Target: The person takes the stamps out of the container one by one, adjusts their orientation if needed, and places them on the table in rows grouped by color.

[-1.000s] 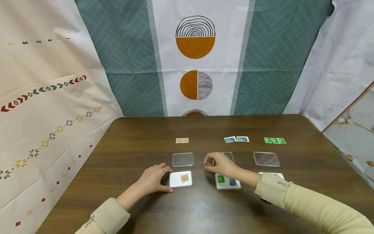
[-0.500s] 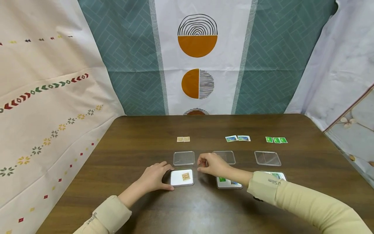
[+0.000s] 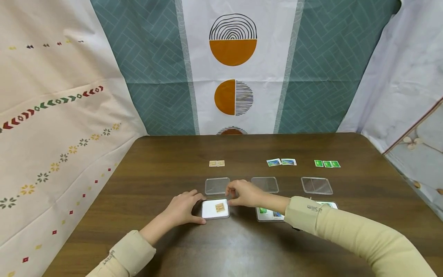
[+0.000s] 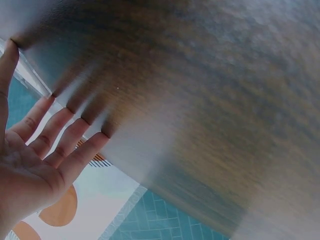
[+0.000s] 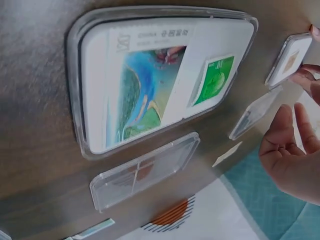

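Observation:
A small clear-rimmed case with a white insert (image 3: 208, 209) lies on the table, one tan postage stamp (image 3: 219, 207) on its right half. My left hand (image 3: 185, 209) touches the case's left edge, thumb at the near corner and fingers at the far corner. Those fingers (image 4: 70, 145) stretch out fairly straight in the left wrist view. At the case's right edge, my right hand (image 3: 247, 194) has its fingers loosely bent, with nothing visible between them. In the right wrist view, the right hand's thumb and finger (image 5: 295, 160) stand apart, and the case (image 5: 292, 62) shows beyond.
A second case (image 3: 266, 220) carries a green stamp (image 5: 215, 80) and a blue picture stamp (image 5: 142, 90); a third (image 3: 330, 204) is partly behind the right sleeve. Clear lids (image 3: 217, 186) lie in a row behind. Farther back are tan (image 3: 216, 163), blue (image 3: 281, 162) and green stamps (image 3: 327, 164).
My right hand has moved left from over the second case to the right edge of the tan-stamp case. My left hand has stayed at that case's left edge.

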Tool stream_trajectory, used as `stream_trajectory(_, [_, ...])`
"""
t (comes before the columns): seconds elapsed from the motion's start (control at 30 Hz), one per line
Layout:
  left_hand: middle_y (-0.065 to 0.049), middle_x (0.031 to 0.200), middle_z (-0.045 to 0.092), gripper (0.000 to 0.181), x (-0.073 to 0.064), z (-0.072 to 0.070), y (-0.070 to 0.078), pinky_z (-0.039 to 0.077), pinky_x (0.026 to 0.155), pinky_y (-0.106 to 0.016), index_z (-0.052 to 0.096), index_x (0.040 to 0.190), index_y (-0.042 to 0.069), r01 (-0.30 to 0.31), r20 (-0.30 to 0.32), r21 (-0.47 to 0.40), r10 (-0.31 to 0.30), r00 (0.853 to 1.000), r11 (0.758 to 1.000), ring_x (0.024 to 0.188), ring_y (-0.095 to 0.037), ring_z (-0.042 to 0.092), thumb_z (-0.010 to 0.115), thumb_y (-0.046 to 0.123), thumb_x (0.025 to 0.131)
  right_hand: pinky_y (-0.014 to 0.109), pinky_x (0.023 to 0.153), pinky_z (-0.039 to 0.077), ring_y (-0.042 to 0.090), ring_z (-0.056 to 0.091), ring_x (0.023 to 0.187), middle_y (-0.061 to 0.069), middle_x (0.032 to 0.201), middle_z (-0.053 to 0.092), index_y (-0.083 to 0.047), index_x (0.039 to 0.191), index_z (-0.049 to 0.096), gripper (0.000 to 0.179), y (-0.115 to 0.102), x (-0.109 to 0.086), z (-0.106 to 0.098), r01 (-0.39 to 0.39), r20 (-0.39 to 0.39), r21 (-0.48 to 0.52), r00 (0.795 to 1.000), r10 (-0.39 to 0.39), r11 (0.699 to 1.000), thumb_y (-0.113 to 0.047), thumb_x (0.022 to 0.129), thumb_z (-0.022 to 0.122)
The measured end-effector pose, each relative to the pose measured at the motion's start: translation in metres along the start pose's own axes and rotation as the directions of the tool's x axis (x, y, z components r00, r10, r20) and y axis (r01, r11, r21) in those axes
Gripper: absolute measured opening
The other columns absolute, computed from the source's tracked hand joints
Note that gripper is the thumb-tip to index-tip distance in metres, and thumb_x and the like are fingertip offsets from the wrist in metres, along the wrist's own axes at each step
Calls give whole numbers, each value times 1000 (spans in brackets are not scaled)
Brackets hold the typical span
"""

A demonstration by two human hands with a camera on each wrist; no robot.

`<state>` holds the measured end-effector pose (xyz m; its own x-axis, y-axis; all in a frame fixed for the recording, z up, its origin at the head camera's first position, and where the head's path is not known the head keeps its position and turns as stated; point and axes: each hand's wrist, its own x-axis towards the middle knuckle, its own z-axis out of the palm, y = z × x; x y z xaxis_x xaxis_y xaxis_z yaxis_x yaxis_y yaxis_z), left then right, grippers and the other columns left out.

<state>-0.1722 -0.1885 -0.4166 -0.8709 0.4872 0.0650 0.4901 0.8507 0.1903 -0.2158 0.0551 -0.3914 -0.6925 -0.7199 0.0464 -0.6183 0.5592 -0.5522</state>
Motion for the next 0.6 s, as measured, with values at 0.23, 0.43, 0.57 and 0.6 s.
stream_trajectory(0.23, [-1,96,61,64,-1,0,-1,49,68,-42,64,110,12,1,0,8,-1,1000,1000,83,-24,61,84,47,60,26,72,42,19,54,82,5,85,59,-7,94,65,20,-1,6,7,17,33,-20,999,-16,1000,-15,78,74])
stream_trajectory(0.43, [-1,96,60,64,1,1,-2,49,67,-42,64,110,12,-2,-5,3,2,1000,1000,82,-23,60,84,47,60,30,73,43,19,55,84,6,87,61,-8,92,64,20,-5,13,12,17,26,-39,1000,-16,999,-15,77,75])
stream_trajectory(0.57, [-1,96,60,64,1,2,-2,49,67,-42,64,110,12,-8,-2,6,8,1000,1000,82,-23,60,83,47,60,31,73,44,17,54,85,5,90,60,-10,91,64,21,-7,14,16,-4,33,-57,999,6,998,-18,76,76])
stream_trajectory(0.6, [-1,96,60,64,1,2,-2,49,67,-42,64,110,12,-8,-2,6,8,1000,1000,82,-23,60,83,47,60,30,73,44,16,54,84,5,90,60,-10,91,64,22,-7,15,17,-6,31,-62,999,8,998,-19,76,77])
